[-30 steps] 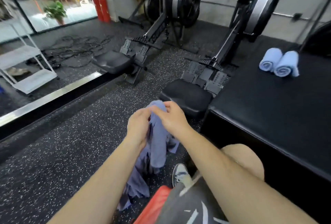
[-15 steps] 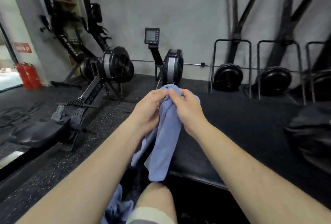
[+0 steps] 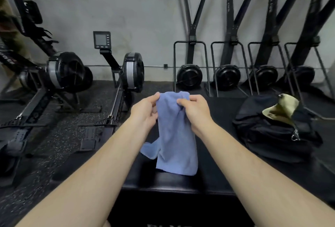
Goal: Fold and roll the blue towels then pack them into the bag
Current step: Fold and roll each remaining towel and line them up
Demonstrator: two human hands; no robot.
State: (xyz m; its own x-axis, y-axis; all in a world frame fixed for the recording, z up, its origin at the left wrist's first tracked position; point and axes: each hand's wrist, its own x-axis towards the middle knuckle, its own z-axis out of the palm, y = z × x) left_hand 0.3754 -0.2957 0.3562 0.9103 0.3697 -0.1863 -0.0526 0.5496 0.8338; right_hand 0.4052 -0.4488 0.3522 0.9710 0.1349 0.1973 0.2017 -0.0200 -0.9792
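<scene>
**Both hands hold a blue towel up over the black worktop**

Head view: the left hand point(image 3: 145, 112) and the right hand point(image 3: 194, 111) are raised side by side in the middle of the picture, each gripping the top edge of a soft light-blue terry towel point(image 3: 175, 136). The left fingers point(image 3: 154, 99) are curled, with the thumb pinching the towel's upper left corner. The right fingers point(image 3: 183, 102) are curled too and pinch the cloth just below its upper right corner, where it bunches into a few creases. The towel hangs down between the two forearms as a long doubled strip. Its lower edge lies on or just above the padded black worktop point(image 3: 226, 177); which of the two cannot be told. A loose flap of the same towel sticks out to the left near the bottom.

On the worktop to the right, well apart from the hands, lies a slumped black fabric bag point(image 3: 272, 134). Its mouth is open, showing a pale olive lining point(image 3: 281, 109), and a small metal zip pull point(image 3: 295, 137) hangs at its front.

Left of the worktop is speckled dark rubber floor point(image 3: 59, 136) with two black rowing machines point(image 3: 125, 74) standing on it, one carrying a small grey monitor point(image 3: 101, 39). Along the grey wall point(image 3: 126, 9) behind, several black ski-type machines point(image 3: 189, 76) stand in a row.
</scene>
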